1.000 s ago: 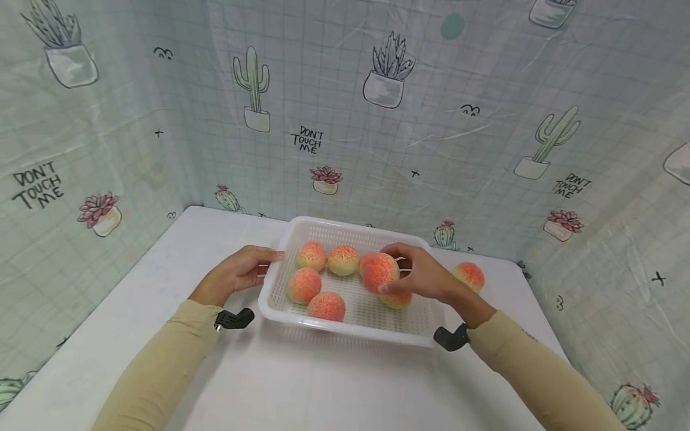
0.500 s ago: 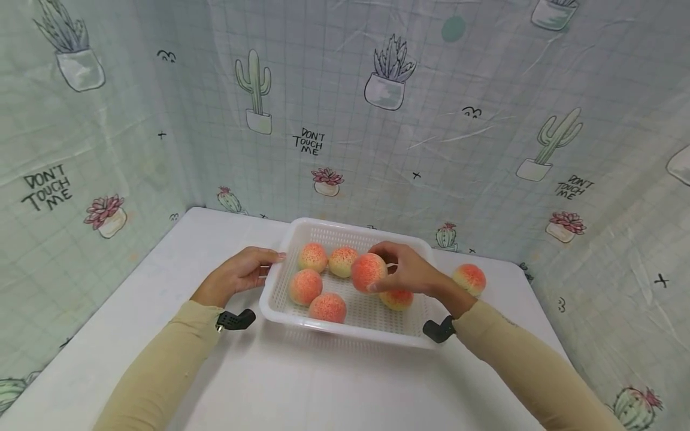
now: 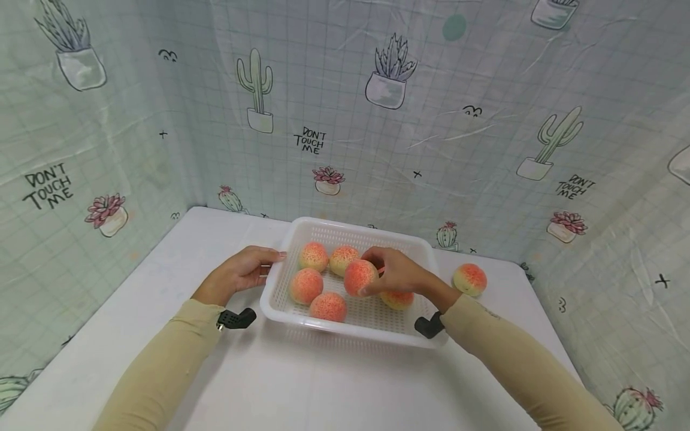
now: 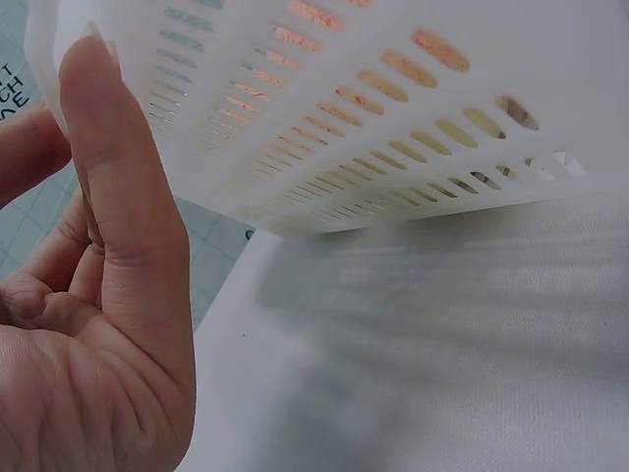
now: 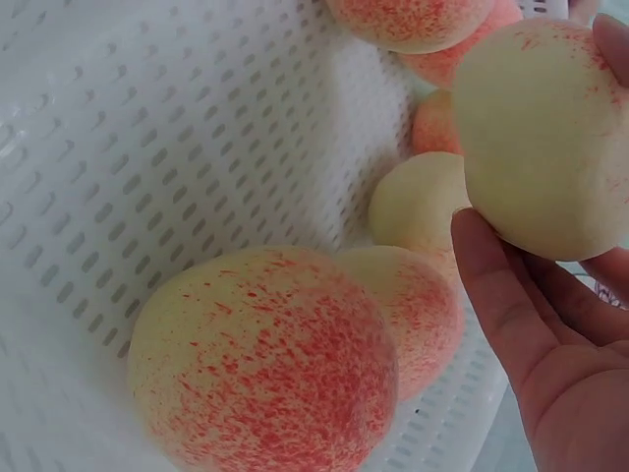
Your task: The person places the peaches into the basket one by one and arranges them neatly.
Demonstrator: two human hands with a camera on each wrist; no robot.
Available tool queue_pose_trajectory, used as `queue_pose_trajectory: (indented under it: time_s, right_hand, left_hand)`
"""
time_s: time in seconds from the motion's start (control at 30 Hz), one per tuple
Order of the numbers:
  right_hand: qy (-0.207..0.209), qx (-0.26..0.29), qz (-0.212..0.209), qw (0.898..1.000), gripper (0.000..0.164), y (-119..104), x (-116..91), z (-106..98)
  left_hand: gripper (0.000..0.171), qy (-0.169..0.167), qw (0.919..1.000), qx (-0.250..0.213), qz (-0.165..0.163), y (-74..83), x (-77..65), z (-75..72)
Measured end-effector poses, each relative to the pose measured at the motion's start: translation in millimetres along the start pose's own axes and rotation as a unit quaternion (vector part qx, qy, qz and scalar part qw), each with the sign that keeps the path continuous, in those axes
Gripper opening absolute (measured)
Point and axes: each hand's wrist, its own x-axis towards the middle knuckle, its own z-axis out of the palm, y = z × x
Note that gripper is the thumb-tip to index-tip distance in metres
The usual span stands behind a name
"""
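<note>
My left hand (image 3: 241, 272) grips the left end of a white perforated plastic basket (image 3: 350, 331), thumb at the rim, as the left wrist view also shows. Inside the basket, my right hand (image 3: 401, 270) holds a yellow and red-speckled peach (image 3: 360, 278) between thumb and fingers. The right wrist view shows this peach's pale side (image 5: 541, 138), raised over the others. Two peaches lie at the back left, one of them here (image 3: 314, 256), with two more in front, one at the front wall (image 3: 328, 307). Another peach (image 3: 397, 300) is partly hidden below my right hand.
One peach (image 3: 470, 279) sits outside the basket, on the white table (image 3: 323, 389) to the right. A curtain (image 3: 345, 120) printed with cacti encloses the back and both sides. Dark wrist cameras, such as the right one (image 3: 429, 325), stick out from both wrists.
My right hand has carried the held peach leftward, from the basket's right half toward its middle. My left hand has stayed on the basket's left rim.
</note>
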Motion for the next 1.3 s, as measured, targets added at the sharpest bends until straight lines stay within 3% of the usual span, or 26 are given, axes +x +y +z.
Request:
queue_pose_trajectory:
  time_s: [0.37,0.83,1.3]
  right_hand:
    - [-0.004,-0.06,0.01,0.998,0.062,4.4,8.7,7.6]
    - [-0.01,-0.092,0.016,0.996,0.06,10.1,16.1,21.3]
    - [-0.008,-0.125,0.007,0.992,0.06,3.5,16.8,22.6]
  left_hand:
    - [0.055,-0.003,1.0,0.005,0.002,-0.3,-3.3,0.5]
    - [0.059,0.001,0.9999,0.011,0.008,-5.7,-2.5,0.4]
    - [0.06,0.001,1.0,0.009,0.004,-4.0,-4.3,0.7]
